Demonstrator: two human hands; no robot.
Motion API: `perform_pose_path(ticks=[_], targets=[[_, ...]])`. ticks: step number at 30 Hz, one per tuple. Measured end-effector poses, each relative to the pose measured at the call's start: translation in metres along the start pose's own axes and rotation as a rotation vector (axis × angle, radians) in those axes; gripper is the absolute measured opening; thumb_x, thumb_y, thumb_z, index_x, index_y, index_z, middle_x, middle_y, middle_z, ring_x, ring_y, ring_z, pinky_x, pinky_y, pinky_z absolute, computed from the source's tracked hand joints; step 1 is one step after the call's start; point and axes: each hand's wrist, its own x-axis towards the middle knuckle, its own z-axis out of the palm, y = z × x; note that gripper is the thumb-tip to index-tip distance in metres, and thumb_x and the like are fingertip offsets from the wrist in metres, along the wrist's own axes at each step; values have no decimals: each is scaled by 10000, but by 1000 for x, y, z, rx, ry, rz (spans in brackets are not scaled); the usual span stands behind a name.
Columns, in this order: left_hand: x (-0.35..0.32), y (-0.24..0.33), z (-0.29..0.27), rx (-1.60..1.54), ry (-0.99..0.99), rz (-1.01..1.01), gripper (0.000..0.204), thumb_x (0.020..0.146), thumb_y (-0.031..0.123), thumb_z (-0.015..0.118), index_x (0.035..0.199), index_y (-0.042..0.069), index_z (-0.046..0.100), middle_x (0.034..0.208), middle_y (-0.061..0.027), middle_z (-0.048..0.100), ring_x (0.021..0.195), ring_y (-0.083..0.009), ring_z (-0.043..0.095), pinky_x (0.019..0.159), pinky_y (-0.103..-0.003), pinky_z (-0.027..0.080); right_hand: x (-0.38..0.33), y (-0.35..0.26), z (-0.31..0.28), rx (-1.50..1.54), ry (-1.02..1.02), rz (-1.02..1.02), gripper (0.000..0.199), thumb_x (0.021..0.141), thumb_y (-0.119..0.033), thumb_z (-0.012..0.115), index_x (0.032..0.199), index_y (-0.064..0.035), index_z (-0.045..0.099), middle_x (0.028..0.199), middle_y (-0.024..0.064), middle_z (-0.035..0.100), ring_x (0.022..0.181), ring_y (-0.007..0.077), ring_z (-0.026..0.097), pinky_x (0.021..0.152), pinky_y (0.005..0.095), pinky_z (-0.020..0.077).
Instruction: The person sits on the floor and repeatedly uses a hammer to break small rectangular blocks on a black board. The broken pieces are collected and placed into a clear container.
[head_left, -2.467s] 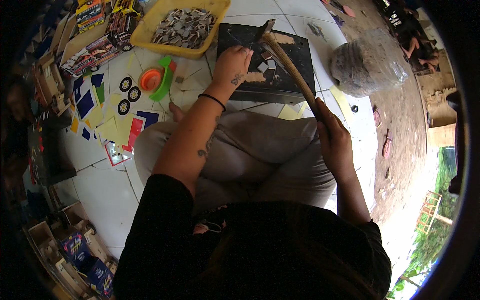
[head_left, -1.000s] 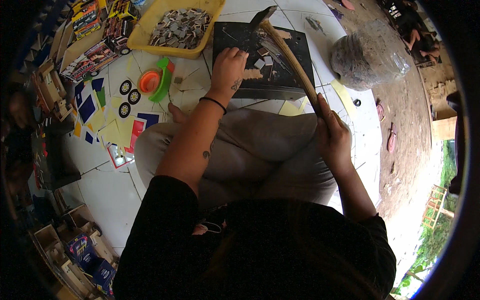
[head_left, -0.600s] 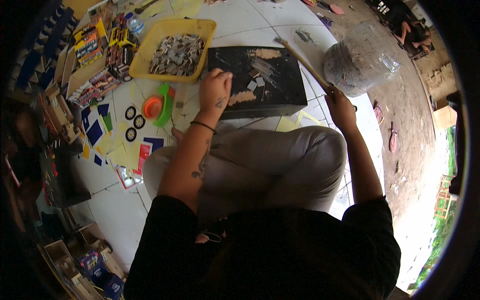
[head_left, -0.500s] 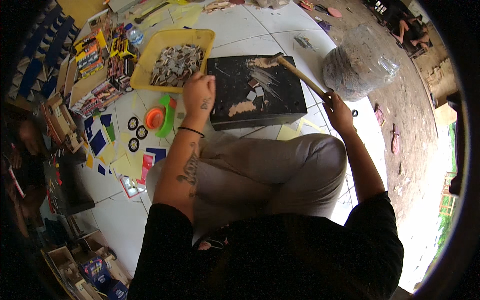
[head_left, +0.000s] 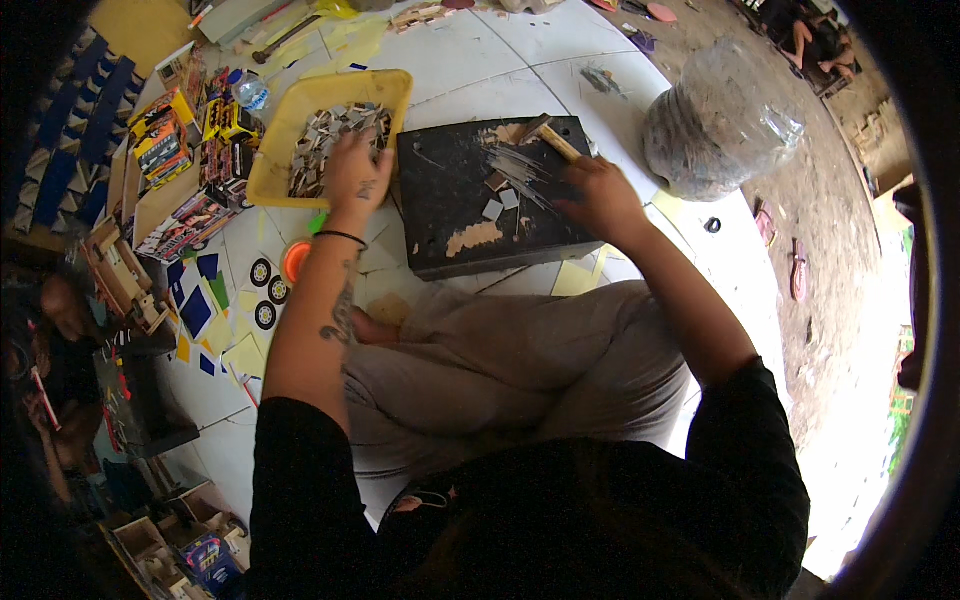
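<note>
I sit cross-legged on a white tiled floor before a black, scuffed block (head_left: 450, 215). My right hand (head_left: 600, 195) grips the wooden handle of a hammer (head_left: 548, 138), whose head rests on the block's far edge. A few small pale pieces (head_left: 495, 208) lie on the block. My left hand (head_left: 355, 170) reaches into the yellow tray (head_left: 280, 125), which holds several small flat grey and brown pieces (head_left: 320, 135); its fingers are down among them, and whether they hold one is hidden.
A bulging clear plastic bag (head_left: 715, 120) stands at the right. Coloured boxes (head_left: 185, 165), paper scraps, black rings (head_left: 268, 290) and an orange lid (head_left: 296, 262) lie at the left. Another person (head_left: 50, 340) sits at the far left edge.
The hammer came down from a raised position onto the block. My left hand left the block and moved left into the yellow tray. My view tilted forward.
</note>
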Motion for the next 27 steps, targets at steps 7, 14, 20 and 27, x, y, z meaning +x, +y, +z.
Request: perform_pose_path(ticks=[7,14,20,27], targets=[[17,104,14,-294,-272,218,269,769,289,696,907,62,658,936,-124,619,945,-317,575,825,-404,464,46,-27,41,23,-308,377,239,782,-259,648,893,-48,660,827,164,666,792,334,647,749,453,501],[-30,119,-1,-358,-327,139,333,723,250,754,909,11,616,824,-142,619,733,-294,619,677,-372,503,31,-7,32,521,-98,414,133,819,-135,609,846,-4,615,742,127,646,680,221,628,649,340,491],[-58,126,-7,-579,-324,0,253,738,86,729,941,20,592,820,-118,612,715,-241,615,660,-327,499,40,-25,17,1416,17,541,115,862,-102,602,959,-41,594,804,29,615,750,116,576,703,248,459],[-89,114,-25,-789,-128,-242,187,753,14,684,912,19,586,828,-110,609,692,-225,611,625,-319,488,40,-53,13,1535,-80,636,169,885,-122,588,1018,-24,621,829,50,657,748,119,610,683,244,478]])
